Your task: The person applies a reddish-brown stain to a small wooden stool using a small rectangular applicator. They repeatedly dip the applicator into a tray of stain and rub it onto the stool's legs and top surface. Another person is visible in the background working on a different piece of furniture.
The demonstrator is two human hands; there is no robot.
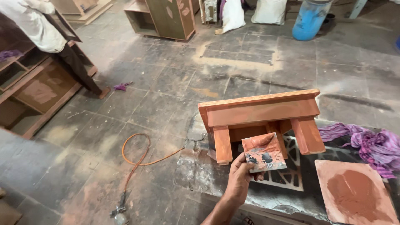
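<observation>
My left hand [238, 178] reaches up from the bottom edge and holds a small square card [264, 152] smeared with reddish-brown paste, just in front of a small wooden stool [260, 110] coated in the same reddish colour. The stool stands on a worn work surface [196, 166] with a pale lattice panel [287, 175] under it. To the right lies a square board [356, 192] carrying a heap of the reddish paste. My right hand is out of view.
A purple cloth [371, 143] is bunched at the right. An orange hose [135, 160] loops over the stone floor to a metal tool [118, 212]. Another person [39, 25] stands by wooden cabinets [37, 89] at left. A blue barrel [310, 18] and white sacks [233, 14] stand at the back.
</observation>
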